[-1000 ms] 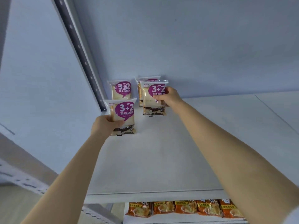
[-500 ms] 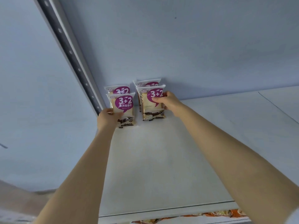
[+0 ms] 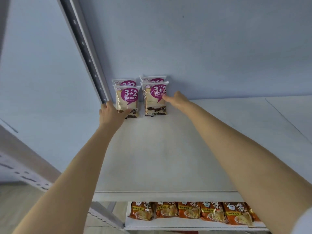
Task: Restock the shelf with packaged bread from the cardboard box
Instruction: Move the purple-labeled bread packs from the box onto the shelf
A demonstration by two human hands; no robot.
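Head view: gripping the bottom left corner of the front left bread pack [image 3: 127, 100] with the left hand [image 3: 112, 114], thumb across its front. Touching the right edge of the front right bread pack [image 3: 154, 100], standing beside it at the back left of the shelf [image 3: 168, 149], with the right hand [image 3: 177, 100], grip too hidden to tell.

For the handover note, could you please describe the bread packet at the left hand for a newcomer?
On the white shelf, find the back left corner beside the slotted upright. Among four purple-labelled packets, it is the front left packet.
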